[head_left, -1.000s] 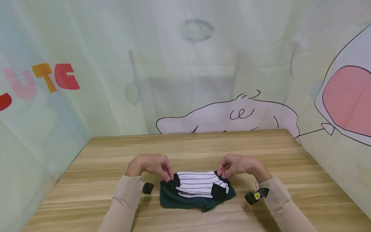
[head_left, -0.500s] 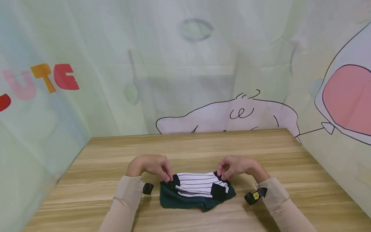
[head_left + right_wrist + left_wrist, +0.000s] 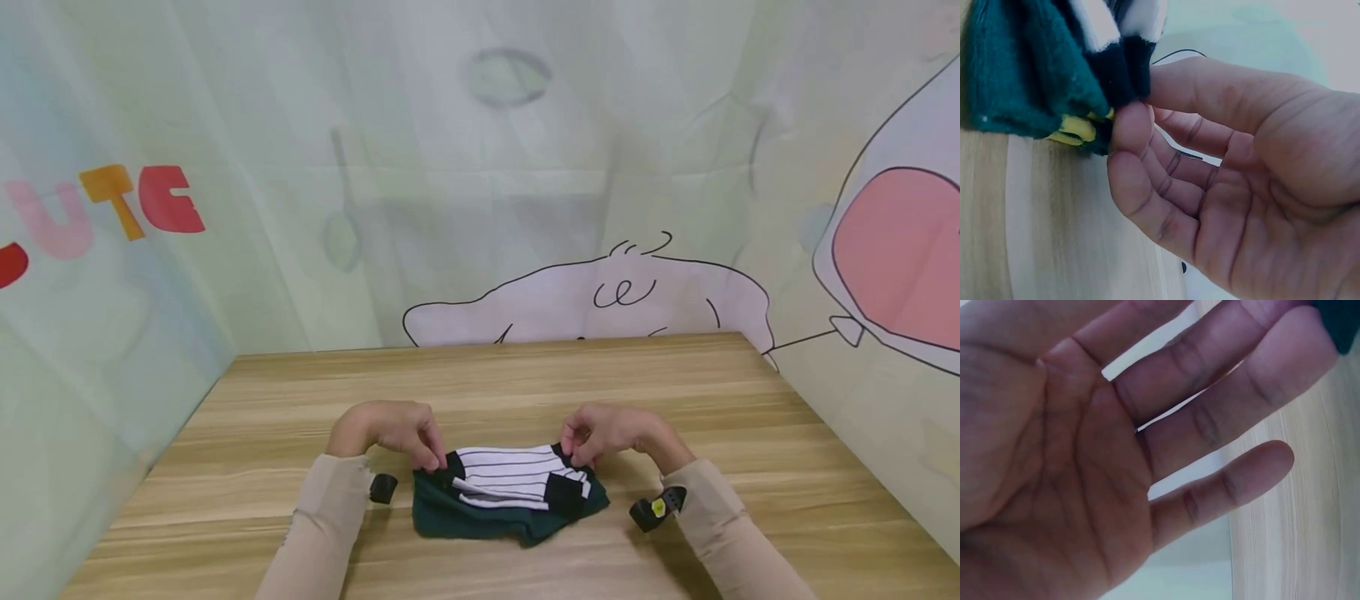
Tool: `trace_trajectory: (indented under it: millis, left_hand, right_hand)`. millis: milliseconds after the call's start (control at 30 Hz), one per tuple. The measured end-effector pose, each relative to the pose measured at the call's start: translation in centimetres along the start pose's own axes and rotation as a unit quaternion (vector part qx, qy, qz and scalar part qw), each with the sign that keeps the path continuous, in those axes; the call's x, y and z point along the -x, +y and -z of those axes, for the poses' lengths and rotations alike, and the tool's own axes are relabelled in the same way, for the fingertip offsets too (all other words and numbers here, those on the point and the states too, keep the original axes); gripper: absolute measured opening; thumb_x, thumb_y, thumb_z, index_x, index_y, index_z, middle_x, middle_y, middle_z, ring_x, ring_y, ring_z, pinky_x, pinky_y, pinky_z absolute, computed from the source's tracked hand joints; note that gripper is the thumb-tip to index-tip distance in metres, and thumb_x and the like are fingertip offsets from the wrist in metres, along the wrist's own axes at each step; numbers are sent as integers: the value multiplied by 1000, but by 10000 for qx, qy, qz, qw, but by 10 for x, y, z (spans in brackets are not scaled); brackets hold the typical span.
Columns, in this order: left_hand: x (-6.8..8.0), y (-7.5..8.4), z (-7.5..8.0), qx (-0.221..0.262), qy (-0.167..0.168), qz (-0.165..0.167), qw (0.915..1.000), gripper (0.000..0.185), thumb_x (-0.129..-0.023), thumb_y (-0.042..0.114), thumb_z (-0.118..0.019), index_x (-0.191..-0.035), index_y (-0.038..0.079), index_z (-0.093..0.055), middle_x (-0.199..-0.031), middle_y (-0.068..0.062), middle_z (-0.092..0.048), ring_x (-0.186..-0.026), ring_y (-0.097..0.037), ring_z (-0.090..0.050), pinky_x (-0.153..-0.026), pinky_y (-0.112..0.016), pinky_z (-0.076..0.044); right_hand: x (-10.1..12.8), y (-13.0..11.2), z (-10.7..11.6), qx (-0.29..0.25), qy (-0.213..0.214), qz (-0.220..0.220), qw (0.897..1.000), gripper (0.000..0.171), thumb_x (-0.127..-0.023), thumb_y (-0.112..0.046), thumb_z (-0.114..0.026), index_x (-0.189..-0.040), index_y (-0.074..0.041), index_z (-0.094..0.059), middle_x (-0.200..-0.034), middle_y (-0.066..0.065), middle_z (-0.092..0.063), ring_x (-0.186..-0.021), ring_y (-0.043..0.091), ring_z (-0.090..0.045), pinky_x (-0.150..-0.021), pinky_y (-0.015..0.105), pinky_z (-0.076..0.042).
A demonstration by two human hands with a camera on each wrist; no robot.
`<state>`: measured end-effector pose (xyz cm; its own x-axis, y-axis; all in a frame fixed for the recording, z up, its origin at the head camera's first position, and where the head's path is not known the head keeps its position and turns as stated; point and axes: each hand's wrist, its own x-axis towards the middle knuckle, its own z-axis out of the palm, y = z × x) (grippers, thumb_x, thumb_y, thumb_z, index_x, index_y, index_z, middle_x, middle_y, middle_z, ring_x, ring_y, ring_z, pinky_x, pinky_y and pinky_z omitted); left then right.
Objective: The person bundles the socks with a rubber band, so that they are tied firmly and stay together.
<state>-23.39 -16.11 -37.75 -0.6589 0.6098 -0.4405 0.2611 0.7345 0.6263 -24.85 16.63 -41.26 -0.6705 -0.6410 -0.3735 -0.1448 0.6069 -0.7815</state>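
Here your left hand [image 3: 390,433] and right hand [image 3: 611,432] each pinch one black end of the limp, light white-and-black striped knit sock [image 3: 510,479], so keep hold there.

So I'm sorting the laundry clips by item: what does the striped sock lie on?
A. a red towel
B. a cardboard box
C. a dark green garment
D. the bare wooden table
C: the striped sock lies on top of a dark green garment, which rests on the table.
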Motion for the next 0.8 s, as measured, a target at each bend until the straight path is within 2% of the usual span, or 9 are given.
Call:
trace_trajectory:
  millis: [400, 600, 800]
  left_hand:
    - [5, 1, 4, -257, 1, 88, 9996, 8, -80, 11, -65, -82, 11, -72, -72, -1, -66, -59, -11, -52, -56, -21, -39]
    - [9, -2, 5, -419, 268, 359, 9981, 6, -79, 12, -66, -75, 11, -71, -69, -6, -65, -60, -15, -53, -58, -24, -41]
    - [10, -4, 8, -633, 435, 353, 9964, 11, -80, 13, -64, -71, 8, -69, -66, -8, -63, -58, -16, -53, -58, -26, -41]
  right_hand:
    - [-4, -2, -6, -8, 261, -181, 9995, 15, -75, -5, -68, -84, -2, -56, -71, 4, -60, -55, 15, -53, -51, 28, -46]
    - [-10, -6, -14, -96, 453, -141, 9988, 15, -75, -6, -68, -84, -3, -56, -71, 5, -58, -55, 15, -52, -50, 27, -45]
    - [-14, -8, -16, -64, 702, 42, 9975, 16, -77, -9, -68, -85, -3, -56, -72, 6, -55, -54, 17, -51, -50, 29, -46]
